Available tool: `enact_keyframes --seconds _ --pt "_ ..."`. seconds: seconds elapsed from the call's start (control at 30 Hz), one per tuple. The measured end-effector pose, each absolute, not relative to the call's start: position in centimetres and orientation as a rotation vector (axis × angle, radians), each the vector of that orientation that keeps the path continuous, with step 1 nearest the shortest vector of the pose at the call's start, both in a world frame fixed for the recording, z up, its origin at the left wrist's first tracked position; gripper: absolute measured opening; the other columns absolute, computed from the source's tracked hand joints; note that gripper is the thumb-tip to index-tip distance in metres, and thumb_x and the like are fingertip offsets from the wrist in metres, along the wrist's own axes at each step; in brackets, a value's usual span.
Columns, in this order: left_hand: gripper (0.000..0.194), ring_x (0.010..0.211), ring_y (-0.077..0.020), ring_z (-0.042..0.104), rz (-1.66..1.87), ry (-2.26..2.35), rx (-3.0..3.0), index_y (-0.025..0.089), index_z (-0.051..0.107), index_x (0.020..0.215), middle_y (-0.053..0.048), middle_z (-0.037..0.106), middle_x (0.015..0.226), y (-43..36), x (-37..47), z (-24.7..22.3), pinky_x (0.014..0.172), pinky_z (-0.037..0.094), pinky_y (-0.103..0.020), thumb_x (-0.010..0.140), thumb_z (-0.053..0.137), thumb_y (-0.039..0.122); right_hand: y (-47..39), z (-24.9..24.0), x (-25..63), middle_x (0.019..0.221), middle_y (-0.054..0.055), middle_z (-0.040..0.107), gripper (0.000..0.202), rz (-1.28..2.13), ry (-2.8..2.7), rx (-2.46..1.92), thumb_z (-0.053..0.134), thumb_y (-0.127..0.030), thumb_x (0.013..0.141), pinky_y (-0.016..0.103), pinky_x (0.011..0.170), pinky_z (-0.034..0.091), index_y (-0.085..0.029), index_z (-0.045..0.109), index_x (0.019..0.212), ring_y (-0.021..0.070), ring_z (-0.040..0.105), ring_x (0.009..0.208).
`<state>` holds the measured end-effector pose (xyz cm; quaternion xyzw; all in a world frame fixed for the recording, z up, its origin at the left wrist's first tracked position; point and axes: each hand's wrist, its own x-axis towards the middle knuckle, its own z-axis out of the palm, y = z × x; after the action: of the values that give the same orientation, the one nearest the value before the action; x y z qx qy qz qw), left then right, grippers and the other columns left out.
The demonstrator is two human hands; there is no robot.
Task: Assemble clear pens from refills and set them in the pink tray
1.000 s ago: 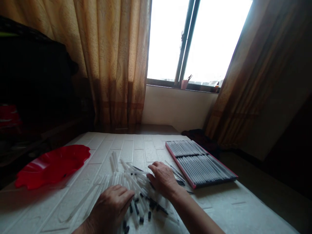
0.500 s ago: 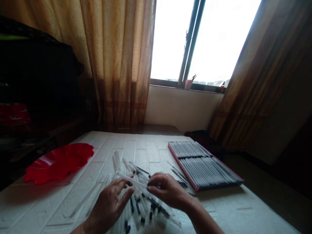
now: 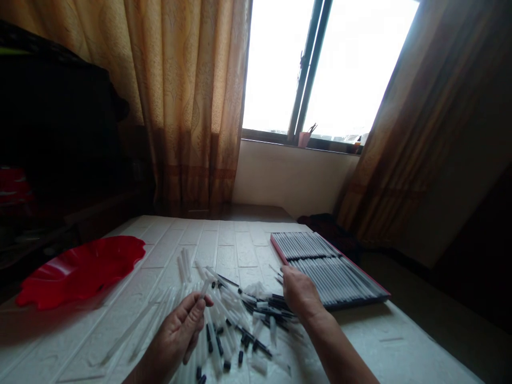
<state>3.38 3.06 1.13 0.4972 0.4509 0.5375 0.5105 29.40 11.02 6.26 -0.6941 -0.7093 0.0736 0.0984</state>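
Note:
My left hand [image 3: 182, 328] pinches a clear pen barrel [image 3: 205, 288] between thumb and fingers, tilted up over the pile. My right hand [image 3: 301, 290] is at the left edge of the tray of pens, over dark thin pen refills [image 3: 276, 301]. Its fingers are closed and face away, so I cannot make out what they hold. Between the hands lies a loose heap of clear barrels [image 3: 230, 336], short black pieces [image 3: 227, 366] and clear caps [image 3: 273, 330]. More clear tubes [image 3: 150, 320] lie left of my left hand.
A pink-edged tray [image 3: 278, 248] holds two rows of pens on the right. On the left stands a red scalloped dish [image 3: 80, 272]. The white brick-patterned tabletop [image 3: 246, 245] reaches toward the curtain [image 3: 188, 106] and window. A pink cup [image 3: 304, 140] stands on the sill.
My right hand has moved right, from the heap to the refills beside the tray. My left hand has closed on a clear barrel and tilted it upward. The view has shifted slightly.

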Motion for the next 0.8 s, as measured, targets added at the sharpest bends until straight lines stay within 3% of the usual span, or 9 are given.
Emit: enact_keyframes --seconds 0.1,0.3,0.57,0.67,0.8 --pt "0.062 0.036 -0.0045 0.016 1.26 1.085 1.195 0.018 0.061 0.094 0.014 0.028 0.047 3.0 3.7 0.8 0.034 0.013 -0.015 0.08 0.058 0.078 11.5 5.5 29.7 0.121 0.007 0.065 0.025 0.208 -2.106 -2.245 0.063 -0.032 0.098 0.042 0.085 0.057 -0.02 0.064 0.119 0.0223 0.067 0.101" --pt "0.061 0.037 -0.0058 0.019 1.228 1.085 1.234 0.018 0.063 0.097 0.013 0.03 0.047 3.2 3.5 0.2 0.037 0.012 -0.017 0.082 0.058 0.077 11.5 5.2 29.5 0.123 0.008 0.065 0.025 0.173 -2.164 -2.331 0.062 -0.032 0.099 0.042 0.087 0.057 -0.02 0.063 0.12 0.0229 0.066 0.103" --pt "0.055 0.039 -0.0093 0.029 1.175 1.066 1.34 0.02 0.07 0.091 0.011 0.027 0.046 3.7 3.1 -0.3 0.038 0.022 -0.018 0.08 0.063 0.073 11.2 4.9 30.4 0.12 0.007 0.067 0.022 0.246 -2.188 -2.176 0.063 -0.032 0.098 0.045 0.09 0.055 -0.018 0.065 0.115 0.0235 0.066 0.105" --pt "0.052 0.042 -0.0109 0.032 1.156 1.069 1.381 0.021 0.072 0.088 0.01 0.028 0.045 3.5 3.1 -0.3 0.039 0.023 -0.018 0.081 0.063 0.071 11.0 4.8 30.7 0.105 0.006 0.071 0.013 0.342 -2.17 -2.068 0.069 -0.028 0.093 0.043 0.09 0.053 -0.016 0.07 0.099 0.0231 0.067 0.101" --pt "0.052 0.041 -0.0104 0.029 1.122 1.065 1.452 0.02 0.072 0.086 0.01 0.026 0.044 3.2 3.2 -0.1 0.038 0.022 -0.018 0.083 0.061 0.071 11.0 5.1 31.3 0.075 0.005 0.073 0.004 0.533 -2.07 -1.902 0.073 -0.015 0.076 0.033 0.075 0.049 -0.018 0.072 0.073 0.023 0.069 0.081"
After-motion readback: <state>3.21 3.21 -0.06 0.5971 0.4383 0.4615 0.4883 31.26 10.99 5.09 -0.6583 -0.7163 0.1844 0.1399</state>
